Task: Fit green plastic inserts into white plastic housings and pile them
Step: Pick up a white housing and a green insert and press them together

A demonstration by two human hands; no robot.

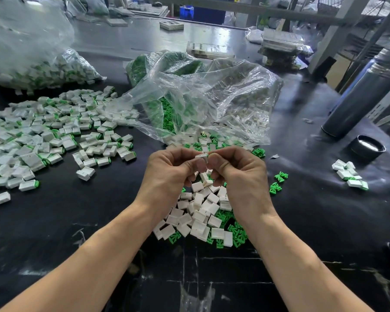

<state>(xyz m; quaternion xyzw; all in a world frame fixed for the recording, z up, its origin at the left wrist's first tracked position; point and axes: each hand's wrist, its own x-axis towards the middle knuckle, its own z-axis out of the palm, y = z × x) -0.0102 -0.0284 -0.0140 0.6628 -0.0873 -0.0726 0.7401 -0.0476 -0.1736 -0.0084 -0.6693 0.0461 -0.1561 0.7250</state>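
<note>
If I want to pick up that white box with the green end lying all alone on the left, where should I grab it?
Probably pinch the lone white plastic housing with the green insert across its two long white sides, coming straight down from above. It lies flat on the black table, apart from its neighbours, so fingers fit either side; the green tip looks too short to grip.

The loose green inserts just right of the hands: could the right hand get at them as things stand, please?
Probably yes, once freed: the green inserts lie uncovered beside the right hand, but its grip, with the left hand, is on a white housing.
</note>
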